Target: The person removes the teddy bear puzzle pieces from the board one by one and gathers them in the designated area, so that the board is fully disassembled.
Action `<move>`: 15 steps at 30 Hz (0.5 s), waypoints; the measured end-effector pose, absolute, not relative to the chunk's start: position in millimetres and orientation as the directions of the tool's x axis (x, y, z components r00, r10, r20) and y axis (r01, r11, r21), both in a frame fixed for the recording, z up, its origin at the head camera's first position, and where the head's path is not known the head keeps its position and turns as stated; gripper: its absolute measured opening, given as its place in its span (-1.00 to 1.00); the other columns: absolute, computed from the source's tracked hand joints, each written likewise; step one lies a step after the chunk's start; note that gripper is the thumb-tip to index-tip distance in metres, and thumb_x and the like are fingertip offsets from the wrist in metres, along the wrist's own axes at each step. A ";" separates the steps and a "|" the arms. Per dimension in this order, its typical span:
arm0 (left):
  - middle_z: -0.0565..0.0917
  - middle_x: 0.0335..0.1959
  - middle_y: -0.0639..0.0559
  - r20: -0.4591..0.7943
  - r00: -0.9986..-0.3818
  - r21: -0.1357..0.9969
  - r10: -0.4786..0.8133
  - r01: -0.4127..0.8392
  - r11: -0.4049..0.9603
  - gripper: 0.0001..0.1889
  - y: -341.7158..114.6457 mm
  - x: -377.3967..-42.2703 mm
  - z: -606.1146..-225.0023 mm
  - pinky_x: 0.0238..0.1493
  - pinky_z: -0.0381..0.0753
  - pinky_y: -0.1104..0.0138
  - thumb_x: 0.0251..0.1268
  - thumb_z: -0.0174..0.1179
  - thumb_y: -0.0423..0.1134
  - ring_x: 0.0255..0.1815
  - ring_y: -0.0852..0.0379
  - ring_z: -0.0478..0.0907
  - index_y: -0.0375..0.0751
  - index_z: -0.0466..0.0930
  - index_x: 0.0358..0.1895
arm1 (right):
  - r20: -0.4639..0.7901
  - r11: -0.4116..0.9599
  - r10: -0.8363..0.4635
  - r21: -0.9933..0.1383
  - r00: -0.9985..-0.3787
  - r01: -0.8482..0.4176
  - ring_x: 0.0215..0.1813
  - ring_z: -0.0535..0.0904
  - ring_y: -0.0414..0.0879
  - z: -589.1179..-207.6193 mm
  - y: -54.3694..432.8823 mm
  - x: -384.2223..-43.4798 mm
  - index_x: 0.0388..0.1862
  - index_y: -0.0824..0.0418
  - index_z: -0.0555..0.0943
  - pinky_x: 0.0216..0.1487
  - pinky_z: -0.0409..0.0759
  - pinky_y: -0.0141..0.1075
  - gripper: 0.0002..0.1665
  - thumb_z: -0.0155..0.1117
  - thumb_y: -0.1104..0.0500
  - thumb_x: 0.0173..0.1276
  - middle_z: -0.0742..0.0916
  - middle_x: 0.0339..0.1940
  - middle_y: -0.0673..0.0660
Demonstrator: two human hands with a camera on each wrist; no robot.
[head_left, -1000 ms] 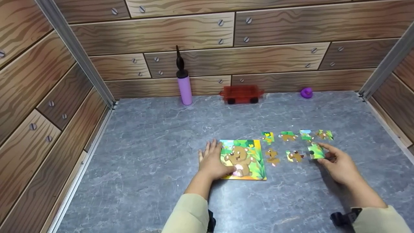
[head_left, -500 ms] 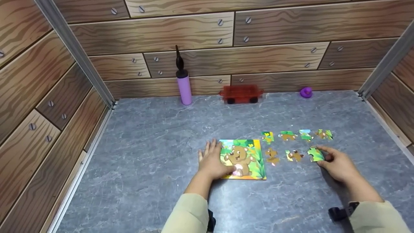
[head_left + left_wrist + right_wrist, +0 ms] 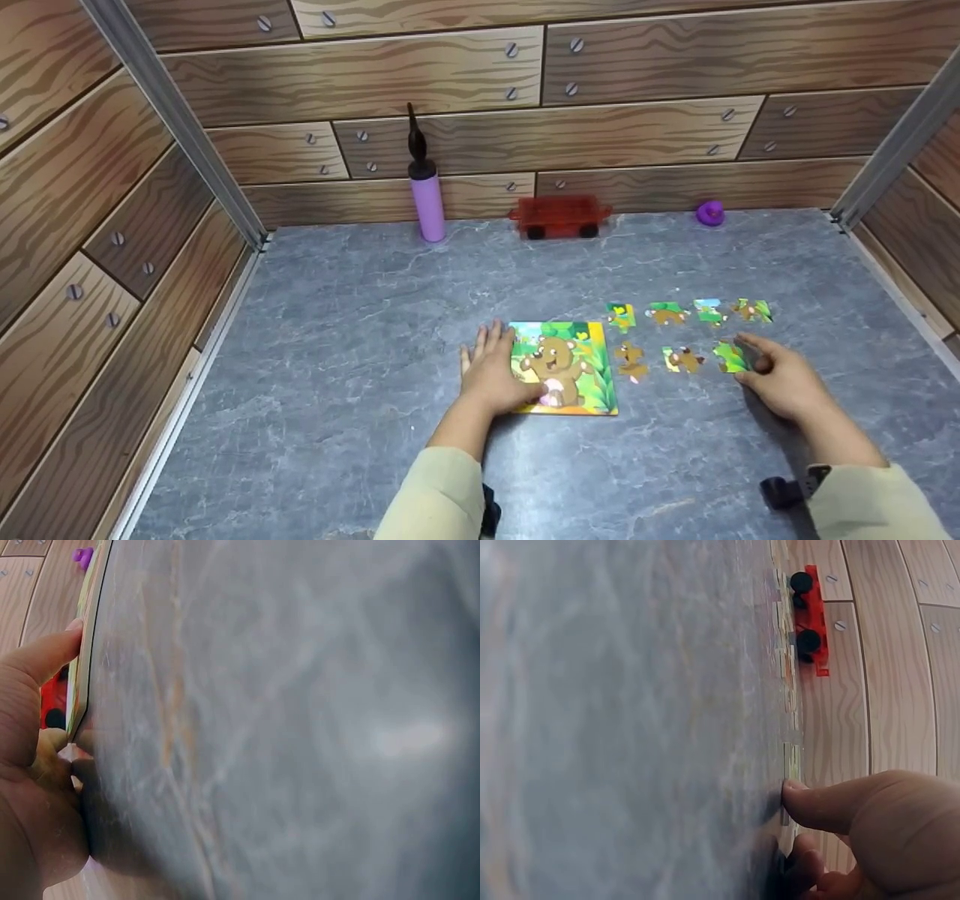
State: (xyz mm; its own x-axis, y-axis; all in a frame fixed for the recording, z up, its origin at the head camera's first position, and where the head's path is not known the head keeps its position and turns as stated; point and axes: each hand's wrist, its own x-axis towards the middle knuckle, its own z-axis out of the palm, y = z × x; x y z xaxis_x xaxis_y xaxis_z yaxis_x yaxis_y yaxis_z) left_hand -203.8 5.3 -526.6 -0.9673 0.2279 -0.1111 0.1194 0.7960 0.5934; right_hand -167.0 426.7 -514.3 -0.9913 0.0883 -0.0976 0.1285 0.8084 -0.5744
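Note:
My left hand (image 3: 496,379) rests at the left side of a square bear picture puzzle (image 3: 574,375), fingers spread along its left edge and thumb lying over its face. In the left wrist view the thumb (image 3: 49,656) lies on the upper side of the puzzle, whose thick edge shows. To the right, my right hand (image 3: 787,382) has thumb and index finger at opposite edges of a green jigsaw piece (image 3: 727,358) lying low at the tabletop. The right wrist view shows the thumb (image 3: 817,802) against the piece's edge; the other fingers are partly hidden.
Several loose jigsaw pieces lie between the hands, including a brown piece (image 3: 683,361) and a blue-green one (image 3: 708,311). Along the back wall stand a purple hand pump (image 3: 429,206), a red toy wagon (image 3: 562,217) and a purple rubber duck (image 3: 710,214).
The green piece, tilted up in my right fingers a second ago, has come down flat and slightly nearer. The index fingertip has shifted a little away from it. My left hand stays still.

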 end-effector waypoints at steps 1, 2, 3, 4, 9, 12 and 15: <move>0.01 0.75 -0.14 -0.111 -0.967 0.592 0.228 0.120 0.797 0.17 5.4 -203.9 -526.3 0.65 -0.34 -0.25 0.07 0.54 0.23 0.76 -0.17 -0.20 -0.15 0.16 0.70 | -0.091 0.808 0.093 -0.575 -0.992 0.128 -0.14 0.51 0.25 -514.7 426.0 -166.7 0.57 0.49 0.28 -0.08 0.50 0.17 -0.22 0.34 0.32 0.46 0.58 -0.18 0.37; 0.01 0.75 -0.15 -0.111 -0.967 0.591 0.228 0.120 0.798 0.17 5.3 -203.9 -526.0 0.65 -0.34 -0.25 0.07 0.55 0.23 0.76 -0.17 -0.20 -0.16 0.16 0.70 | -0.083 0.808 0.098 -0.575 -0.992 0.127 -0.14 0.51 0.26 -515.2 425.1 -166.4 0.57 0.49 0.28 -0.08 0.51 0.18 -0.21 0.34 0.33 0.45 0.58 -0.18 0.38; 0.01 0.75 -0.15 -0.111 -0.967 0.590 0.227 0.120 0.799 0.17 5.4 -204.0 -525.8 0.65 -0.34 -0.25 0.07 0.55 0.23 0.76 -0.17 -0.20 -0.16 0.16 0.70 | -0.074 0.807 0.100 -0.577 -0.992 0.124 -0.14 0.51 0.26 -516.0 424.1 -166.0 0.57 0.49 0.28 -0.09 0.51 0.17 -0.21 0.34 0.34 0.45 0.58 -0.18 0.38; 0.01 0.75 -0.15 -0.111 -0.968 0.589 0.227 0.120 0.799 0.17 5.4 -204.0 -525.6 0.65 -0.34 -0.25 0.07 0.55 0.23 0.76 -0.17 -0.20 -0.16 0.16 0.70 | -0.068 0.805 0.103 -0.580 -0.992 0.123 -0.14 0.52 0.27 -516.6 423.2 -165.6 0.57 0.49 0.28 -0.09 0.51 0.18 -0.21 0.33 0.35 0.44 0.58 -0.17 0.39; 0.01 0.75 -0.15 -0.114 -0.968 0.592 0.224 0.115 0.798 0.17 5.6 -203.5 -525.0 0.65 -0.35 -0.24 0.07 0.55 0.23 0.76 -0.17 -0.20 -0.17 0.16 0.70 | -0.076 0.793 0.127 -0.591 -0.989 0.147 -0.06 0.55 0.36 -515.9 420.0 -164.4 0.58 0.53 0.22 -0.04 0.55 0.24 -0.17 0.33 0.36 0.43 0.59 -0.10 0.49; 0.01 0.75 -0.15 -0.116 -0.967 0.596 0.226 0.114 0.795 0.16 5.6 -203.4 -524.5 0.65 -0.36 -0.24 0.08 0.55 0.23 0.76 -0.18 -0.20 -0.17 0.17 0.69 | -0.114 0.796 0.143 -0.577 -0.983 0.182 0.05 0.56 0.49 -511.5 416.4 -163.4 0.60 0.56 0.12 0.06 0.54 0.34 -0.12 0.31 0.35 0.44 0.59 0.02 0.61; 0.01 0.75 -0.15 -0.115 -0.968 0.599 0.225 0.112 0.793 0.16 4.3 -204.0 -525.2 0.65 -0.37 -0.23 0.08 0.55 0.23 0.76 -0.18 -0.21 -0.16 0.16 0.70 | -0.137 0.809 0.136 -0.556 -0.981 0.190 0.21 0.48 0.62 -507.4 406.1 -162.2 0.62 0.57 0.03 0.20 0.46 0.45 -0.05 0.30 0.34 0.42 0.53 0.17 0.72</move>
